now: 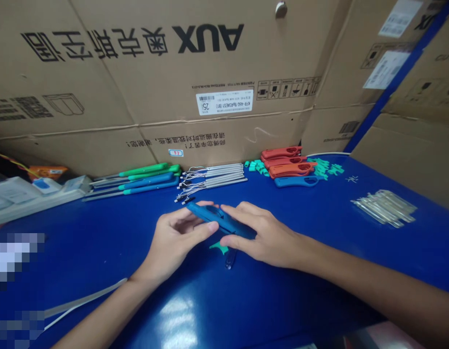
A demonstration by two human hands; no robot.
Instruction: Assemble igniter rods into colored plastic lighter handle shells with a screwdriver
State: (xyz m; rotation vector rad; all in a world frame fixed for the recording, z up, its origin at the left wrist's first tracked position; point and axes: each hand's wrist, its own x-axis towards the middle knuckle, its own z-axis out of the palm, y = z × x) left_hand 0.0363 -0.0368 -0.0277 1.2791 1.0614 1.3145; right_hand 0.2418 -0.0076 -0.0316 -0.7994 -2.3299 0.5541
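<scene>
While both of our hands meet over the middle of the blue table (318, 271), we hold a blue handle (224, 222) between them, just above the tabletop and tilted down to the right. Our left hand (175, 240) closes thumb and fingers on its left end. Our right hand (268, 237) covers the right end, fingers laid flat on top and thumb tucked under, so both hands grip the same piece.

Just below the handle, a small teal part (219, 248) and a small dark part (229, 259) lie loose on the table, apart from the handle. From this we judge that the piece in hand is not yet complete.

Along the back edge, against large cardboard boxes (137, 97), lies a row of long tools (137, 179) with green and blue grips, which look finished. Beside them lie a bundle of metal rods (217, 175) with thin wires at their near ends, a stack of orange and blue handles (287, 167) and a scatter of green parts (328, 168). Well to the right lies a heap of clear strips (386, 207). With so many loose pieces unused, we judge that a few tools are done and many more are left.
</scene>
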